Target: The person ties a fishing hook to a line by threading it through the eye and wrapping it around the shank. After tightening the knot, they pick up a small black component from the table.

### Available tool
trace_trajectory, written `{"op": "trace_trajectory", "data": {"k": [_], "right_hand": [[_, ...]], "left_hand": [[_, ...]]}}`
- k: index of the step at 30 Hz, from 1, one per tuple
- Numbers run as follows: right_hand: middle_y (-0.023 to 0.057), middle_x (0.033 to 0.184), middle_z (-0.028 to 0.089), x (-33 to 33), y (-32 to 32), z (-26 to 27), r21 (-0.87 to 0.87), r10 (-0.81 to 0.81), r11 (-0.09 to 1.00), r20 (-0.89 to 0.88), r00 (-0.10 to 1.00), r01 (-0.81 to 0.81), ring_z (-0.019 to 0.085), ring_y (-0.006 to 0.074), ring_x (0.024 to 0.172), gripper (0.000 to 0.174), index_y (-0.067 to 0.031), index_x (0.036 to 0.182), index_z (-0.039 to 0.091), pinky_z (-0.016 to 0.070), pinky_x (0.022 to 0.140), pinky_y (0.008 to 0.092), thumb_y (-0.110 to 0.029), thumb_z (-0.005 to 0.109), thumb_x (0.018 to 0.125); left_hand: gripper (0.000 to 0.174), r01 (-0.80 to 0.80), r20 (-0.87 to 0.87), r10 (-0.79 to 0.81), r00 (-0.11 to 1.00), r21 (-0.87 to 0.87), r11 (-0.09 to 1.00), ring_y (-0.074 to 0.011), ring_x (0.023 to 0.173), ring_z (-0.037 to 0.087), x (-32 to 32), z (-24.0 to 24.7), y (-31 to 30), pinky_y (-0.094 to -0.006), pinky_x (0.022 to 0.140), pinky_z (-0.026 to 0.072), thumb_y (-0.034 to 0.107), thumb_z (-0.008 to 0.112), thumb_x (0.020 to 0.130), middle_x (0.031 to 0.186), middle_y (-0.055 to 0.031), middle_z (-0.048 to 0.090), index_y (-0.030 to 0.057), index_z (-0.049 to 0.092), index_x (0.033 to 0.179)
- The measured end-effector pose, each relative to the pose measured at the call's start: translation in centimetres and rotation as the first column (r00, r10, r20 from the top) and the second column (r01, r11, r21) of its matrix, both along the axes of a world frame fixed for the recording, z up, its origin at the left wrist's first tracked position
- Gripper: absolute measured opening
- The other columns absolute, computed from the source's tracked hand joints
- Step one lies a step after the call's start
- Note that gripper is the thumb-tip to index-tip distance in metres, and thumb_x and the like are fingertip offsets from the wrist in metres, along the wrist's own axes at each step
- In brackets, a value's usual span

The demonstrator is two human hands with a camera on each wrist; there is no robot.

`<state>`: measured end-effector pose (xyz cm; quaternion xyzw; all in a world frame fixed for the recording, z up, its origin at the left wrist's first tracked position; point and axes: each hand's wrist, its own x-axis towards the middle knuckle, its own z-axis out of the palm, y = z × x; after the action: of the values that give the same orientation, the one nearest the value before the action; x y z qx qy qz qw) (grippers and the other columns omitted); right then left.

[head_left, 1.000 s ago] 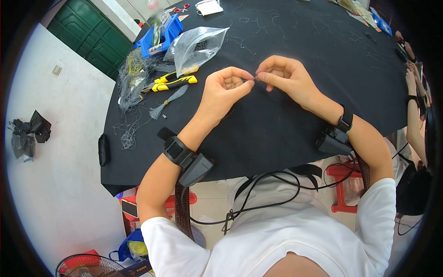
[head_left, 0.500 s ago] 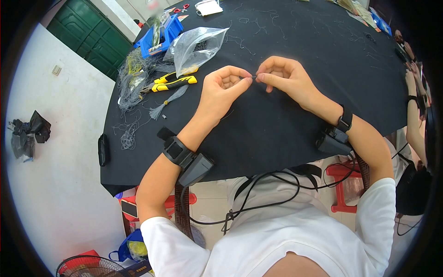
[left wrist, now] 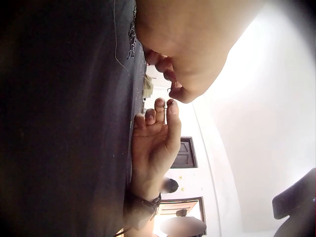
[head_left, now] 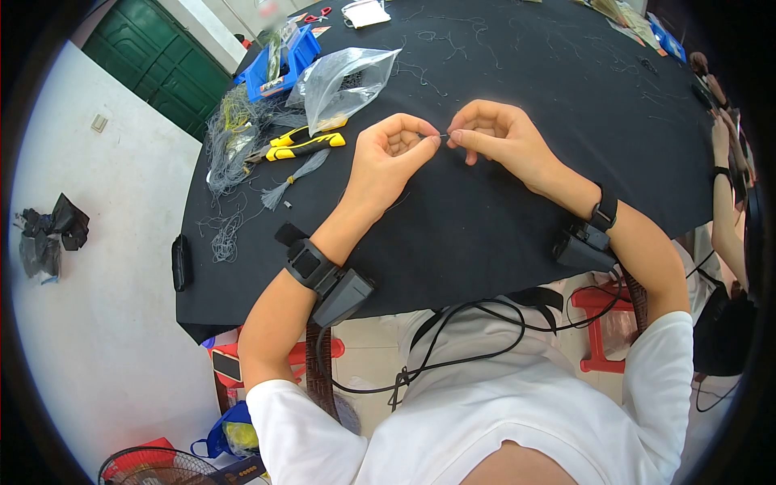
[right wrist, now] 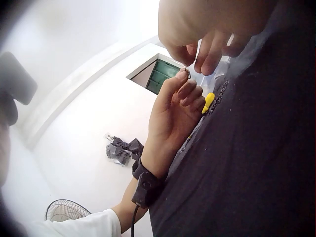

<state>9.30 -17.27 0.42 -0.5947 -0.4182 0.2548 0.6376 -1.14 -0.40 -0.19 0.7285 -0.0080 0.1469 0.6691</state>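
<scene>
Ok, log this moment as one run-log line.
left hand: pinches thin wire piece | right hand: pinches its other end | both above black table | yellow pliers, plastic bag: untouched, to the left

A bright, pale room around a round table under black cloth

The black-covered table (head_left: pixel 525 73) fills the upper middle and right of the head view, its curved edge running down the left side. A pale, smooth floor (head_left: pixel 97 339) spreads across the left of the frame under even, strong light with few shadows. A dark green panelled door (head_left: pixel 153 56) sits at the upper left beside a white wall (head_left: pixel 202 20). A heap of dark bags (head_left: pixel 48 234) lies on the floor at the left edge. The wire guard of a fan (head_left: pixel 149 469) shows at the lower left. Red stools (head_left: pixel 598 323) stand under the table's near edge, at the lower right.
</scene>
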Motion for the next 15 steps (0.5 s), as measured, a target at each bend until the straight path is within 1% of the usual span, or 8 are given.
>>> {"op": "trace_trajectory", "data": {"k": [3, 6, 7, 9, 10, 12, 13, 15], "right_hand": [[0.0048, 0.084, 0.063, 0.0, 0.0, -0.1, -0.001, -0.001, 1.000, 0.012, 1.000, 0.001, 0.055, 0.0068, 0.065, 0.016, -0.0031, 0.094, 0.060, 0.0402, 0.060, 0.0180, -0.016, 0.060, 0.084], [0.0056, 0.085, 0.063, 0.0, 0.0, -0.1, -0.019, -0.008, 1.000, 0.030, 1.000, 0.008, 0.055, 0.0069, 0.065, 0.017, -0.0032, 0.095, 0.060, 0.0402, 0.058, 0.0181, -0.017, 0.057, 0.086], [0.0059, 0.085, 0.063, 0.1, 0.0, -0.1, -0.028, -0.011, 1.000, 0.037, 0.999, 0.012, 0.055, 0.0070, 0.065, 0.017, -0.0033, 0.095, 0.060, 0.0402, 0.058, 0.0181, -0.018, 0.056, 0.087], [0.0079, 0.085, 0.063, 0.3, -0.1, 0.0, -0.083, -0.040, 0.996, 0.026, 0.999, 0.042, 0.057, 0.0090, 0.067, 0.021, -0.0004, 0.097, 0.059, 0.0441, 0.059, 0.0199, -0.019, 0.055, 0.087], [0.0089, 0.085, 0.063, 0.4, -0.1, 0.0, -0.111, -0.055, 0.992, 0.020, 0.998, 0.057, 0.058, 0.0101, 0.068, 0.023, 0.0010, 0.097, 0.059, 0.0461, 0.060, 0.0208, -0.020, 0.054, 0.087], [0.0098, 0.085, 0.063, 0.3, -0.1, 0.0, -0.135, 0.006, 0.991, -0.079, 0.997, -0.017, 0.059, 0.0117, 0.069, 0.025, 0.0013, 0.097, 0.059, 0.0470, 0.059, 0.0213, -0.022, 0.052, 0.089], [0.0102, 0.085, 0.063, 0.2, 0.0, 0.1, -0.144, 0.036, 0.988, -0.128, 0.991, -0.054, 0.060, 0.0125, 0.069, 0.027, 0.0015, 0.097, 0.059, 0.0475, 0.058, 0.0216, -0.023, 0.051, 0.090], [0.0118, 0.088, 0.063, -0.2, -0.3, 0.6, -0.167, 0.173, 0.955, -0.352, 0.920, -0.244, 0.062, 0.0146, 0.074, 0.031, 0.0028, 0.099, 0.057, 0.0494, 0.062, 0.0242, -0.025, 0.045, 0.092]], "left_hand": [[0.010, -0.012, -0.004, 0.012, 1.000, 0.019, 1.000, -0.0040, 0.076, 0.057, 0.0, 0.0, 0.0, -0.0161, 0.070, 0.0428, 0.004, 0.061, 0.084, 0.084, -0.0020, 0.063, 0.0007, 0.059, 0.093], [0.010, -0.025, 0.012, 0.025, 1.000, 0.041, 0.999, -0.0044, 0.082, 0.056, -0.1, 0.0, 0.0, -0.0162, 0.071, 0.0409, 0.004, 0.060, 0.083, 0.088, -0.0015, 0.062, 0.0004, 0.059, 0.093], [0.010, -0.079, 0.033, 0.076, 0.997, 0.133, 0.988, -0.0049, 0.086, 0.055, 0.0, -0.1, 0.2, -0.0169, 0.072, 0.0404, 0.005, 0.061, 0.082, 0.093, -0.0024, 0.061, 0.0016, 0.060, 0.092], [0.010, -0.188, 0.089, 0.169, 0.982, 0.310, 0.932, -0.0058, 0.092, 0.053, 0.2, -0.4, 0.7, -0.0185, 0.074, 0.0393, 0.006, 0.063, 0.080, 0.102, -0.0043, 0.059, 0.0038, 0.062, 0.090], [0.011, -0.220, 0.118, 0.189, 0.975, 0.361, 0.906, -0.0082, 0.095, 0.052, 0.1, -0.3, 0.6, -0.0207, 0.076, 0.0390, 0.008, 0.064, 0.079, 0.107, -0.0057, 0.056, 0.0055, 0.062, 0.089], [0.011, -0.283, 0.181, 0.223, 0.958, 0.456, 0.844, -0.0128, 0.101, 0.050, -0.3, 0.2, 0.1, -0.0250, 0.080, 0.0384, 0.011, 0.066, 0.076, 0.117, -0.0084, 0.051, 0.0088, 0.064, 0.086], [0.011, -0.299, 0.245, 0.199, 0.949, 0.492, 0.817, -0.0154, 0.102, 0.049, -0.4, 0.3, -0.1, -0.0274, 0.082, 0.0382, 0.012, 0.067, 0.075, 0.120, -0.0092, 0.049, 0.0101, 0.064, 0.086], [0.012, -0.337, 0.367, 0.139, 0.920, 0.556, 0.760, -0.0205, 0.104, 0.048, -0.5, 0.6, -0.6, -0.0323, 0.085, 0.0377, 0.014, 0.068, 0.073, 0.125, -0.0107, 0.045, 0.0128, 0.065, 0.084]]}}
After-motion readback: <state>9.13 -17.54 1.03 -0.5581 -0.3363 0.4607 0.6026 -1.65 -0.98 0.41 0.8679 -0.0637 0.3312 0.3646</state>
